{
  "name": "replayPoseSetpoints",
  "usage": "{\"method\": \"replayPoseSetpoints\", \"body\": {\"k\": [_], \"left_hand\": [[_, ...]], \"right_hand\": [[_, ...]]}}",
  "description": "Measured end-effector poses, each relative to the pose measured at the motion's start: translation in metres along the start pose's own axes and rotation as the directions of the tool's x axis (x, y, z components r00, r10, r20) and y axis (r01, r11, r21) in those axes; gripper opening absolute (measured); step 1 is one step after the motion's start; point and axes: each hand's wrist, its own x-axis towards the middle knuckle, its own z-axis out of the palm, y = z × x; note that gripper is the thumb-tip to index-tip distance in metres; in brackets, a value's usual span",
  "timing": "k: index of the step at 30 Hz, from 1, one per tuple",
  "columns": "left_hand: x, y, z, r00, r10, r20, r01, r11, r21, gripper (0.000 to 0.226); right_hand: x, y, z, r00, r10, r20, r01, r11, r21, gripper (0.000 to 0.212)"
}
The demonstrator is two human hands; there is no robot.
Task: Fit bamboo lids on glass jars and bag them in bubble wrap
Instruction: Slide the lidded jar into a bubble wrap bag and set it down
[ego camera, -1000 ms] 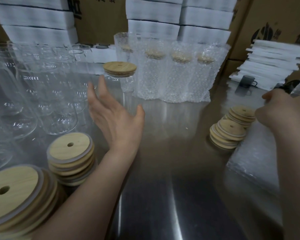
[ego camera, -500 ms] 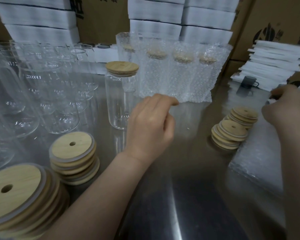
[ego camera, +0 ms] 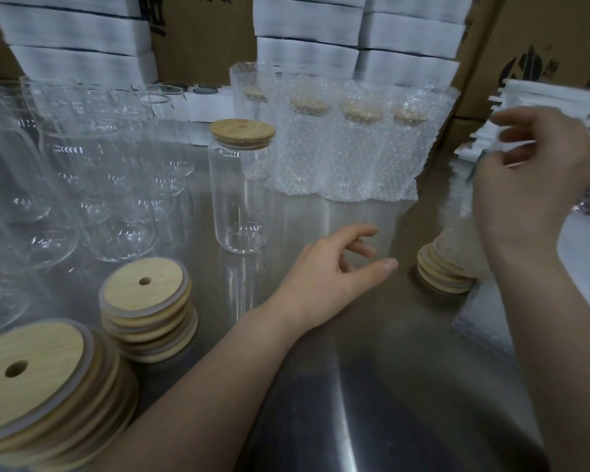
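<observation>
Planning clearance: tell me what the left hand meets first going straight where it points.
The left hand probably meets the stack of round bamboo lids beneath the clear bubble-wrap bag held by the right hand; depth is uncertain.

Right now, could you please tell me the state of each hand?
Left hand: open, fingers loosely curled, holding nothing.
Right hand: raised, pinching a bubble-wrap bag, though it is blurred.
</observation>
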Motion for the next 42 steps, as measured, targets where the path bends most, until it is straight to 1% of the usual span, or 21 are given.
{"method": "replayPoseSetpoints", "body": {"k": [2,3,5,9,12,14,16,18,20,22,23,24,26,27,28,31,34,36,38,40,42], "left_hand": [[0.001,-0.001,-0.001,0.997,-0.050,0.051,0.054,0.995,-0.080,0.074],[0.001,-0.001,-0.001,0.996,-0.063,0.067,0.070,0.991,-0.110,0.080],[0.001,0.000,0.000,0.993,-0.071,0.089,0.086,0.981,-0.175,0.083],[0.001,0.000,0.000,0.989,-0.079,0.122,0.116,0.935,-0.334,0.067],[0.002,0.001,0.001,0.992,-0.049,0.115,0.090,0.920,-0.382,0.044],[0.001,0.002,0.001,0.995,-0.038,0.089,0.072,0.908,-0.412,0.034],[0.002,0.002,0.000,0.997,-0.036,0.065,0.062,0.891,-0.449,0.029],[0.004,0.004,-0.002,0.998,-0.063,0.031,0.070,0.871,-0.485,0.023],[0.005,0.004,-0.003,0.993,-0.111,-0.026,0.083,0.861,-0.501,0.026],[0.007,0.002,-0.006,0.983,-0.166,-0.073,0.103,0.844,-0.526,0.032],[0.008,0.000,-0.008,0.978,-0.189,-0.092,0.111,0.837,-0.536,0.032],[0.008,-0.001,-0.009,0.972,-0.209,-0.109,0.117,0.830,-0.545,0.032],[0.010,-0.002,-0.013,0.962,-0.246,-0.118,0.133,0.801,-0.584,0.035],[0.010,-0.002,-0.014,0.960,-0.256,-0.109,0.139,0.781,-0.609,0.039],[0.010,-0.002,-0.015,0.960,-0.263,-0.099,0.146,0.768,-0.624,0.044],[0.010,-0.003,-0.018,0.957,-0.278,-0.083,0.161,0.747,-0.645,0.055],[0.010,-0.003,-0.019,0.949,-0.307,-0.074,0.181,0.721,-0.669,0.054],[0.009,-0.003,-0.019,0.942,-0.327,-0.071,0.196,0.712,-0.675,0.053],[0.009,-0.003,-0.018,0.936,-0.344,-0.070,0.205,0.700,-0.684,0.050],[0.010,-0.002,-0.018,0.929,-0.361,-0.083,0.216,0.710,-0.670,0.041],[0.009,0.000,-0.016,0.912,-0.392,-0.125,0.228,0.734,-0.640,0.033]], "right_hand": [[-0.008,-0.010,0.007,1.000,0.014,0.021,-0.017,0.990,0.142,0.042],[-0.011,-0.014,0.010,0.999,0.029,0.033,-0.035,0.978,0.205,0.041],[-0.018,-0.020,0.014,0.998,0.051,0.048,-0.063,0.954,0.294,0.038],[-0.027,-0.028,0.020,0.995,0.076,0.058,-0.093,0.918,0.385,0.035],[-0.031,-0.030,0.026,0.991,0.110,0.074,-0.131,0.880,0.457,0.035],[-0.035,-0.031,0.029,0.989,0.118,0.091,-0.148,0.859,0.491,0.034],[-0.039,-0.031,0.033,0.985,0.122,0.120,-0.167,0.839,0.517,0.035],[-0.042,-0.030,0.037,0.979,0.115,0.168,-0.187,0.833,0.521,0.037],[-0.045,-0.029,0.040,0.963,0.085,0.256,-0.214,0.818,0.534,0.040],[-0.049,-0.027,0.042,0.925,0.038,0.377,-0.260,0.788,0.559,0.044],[-0.051,-0.027,0.043,0.903,0.006,0.429,-0.266,0.792,0.550,0.044],[-0.053,-0.026,0.044,0.885,-0.032,0.464,-0.239,0.824,0.513,0.043],[-0.055,-0.023,0.047,0.849,-0.114,0.517,-0.103,0.922,0.372,0.036],[-0.056,-0.022,0.048,0.825,-0.139,0.548,-0.042,0.951,0.306,0.031],[-0.057,-0.022,0.049,0.798,-0.149,0.585,-0.012,0.965,0.263,0.027],[-0.060,-0.021,0.051,0.699,-0.155,0.698,0.001,0.976,0.216,0.026],[-0.062,-0.021,0.052,0.611,-0.160,0.776,0.029,0.983,0.179,0.034],[-0.062,-0.020,0.052,0.582,-0.142,0.801,0.022,0.987,0.159,0.040],[-0.062,-0.018,0.052,0.555,-0.120,0.823,-0.023,0.987,0.160,0.044],[-0.063,-0.016,0.053,0.525,-0.100,0.845,-0.069,0.985,0.159,0.048],[-0.064,-0.014,0.054,0.518,-0.087,0.851,-0.087,0.984,0.153,0.050]]}}
